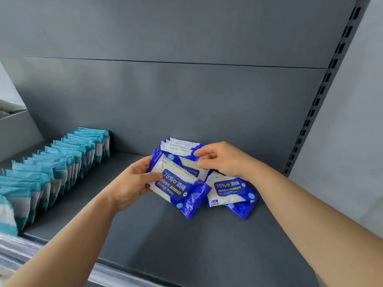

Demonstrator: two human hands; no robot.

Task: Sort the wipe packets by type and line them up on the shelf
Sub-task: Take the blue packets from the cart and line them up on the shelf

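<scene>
The left hand [132, 179] grips a fanned stack of blue-and-white plastic alcohol wipe packets [178, 185], thumb pressed on the front packet and fingers curled behind. The right hand [219, 160] pinches the stack's upper edge. Below the right fingers, two loose packets [230, 191] lie on the dark grey metal shelf [186, 245]. A standing row of teal-and-white packets [62, 162] runs well left of the left fingers.

light: soft, even, bright | shadows: faint | edges: wide-angle bowing | blur: lower-left corner smeared
</scene>
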